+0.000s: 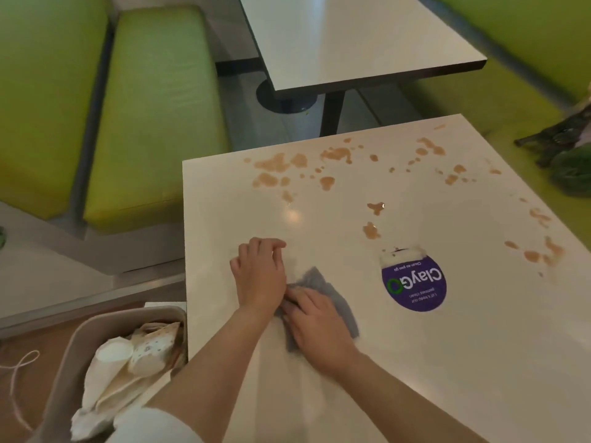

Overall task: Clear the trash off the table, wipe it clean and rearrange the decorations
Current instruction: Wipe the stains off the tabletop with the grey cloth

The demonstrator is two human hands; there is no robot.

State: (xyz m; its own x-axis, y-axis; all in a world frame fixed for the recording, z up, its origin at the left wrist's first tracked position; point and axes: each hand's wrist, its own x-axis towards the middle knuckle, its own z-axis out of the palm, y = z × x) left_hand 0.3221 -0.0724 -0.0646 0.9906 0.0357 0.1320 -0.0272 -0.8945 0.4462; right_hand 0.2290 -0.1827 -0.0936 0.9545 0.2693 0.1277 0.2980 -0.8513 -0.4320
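A white table (447, 362) carries several brown spill stains (278, 166) across its far half and right edge. A round purple sticker (414, 284) is stuck near the middle. My right hand (316, 327) presses a grey cloth (323, 282) flat on the near-left part of the table. Just left of the cloth, my left hand (259, 273) rests on the tabletop with loosely curled fingers and holds nothing.
A beige bin (80, 330) at the table's near-left corner holds crumpled paper wrappers and a white cup (115, 353). Green benches (153, 107) flank the table. A dark leafy thing (566, 145) lies on the right bench. A second table (351, 36) stands beyond.
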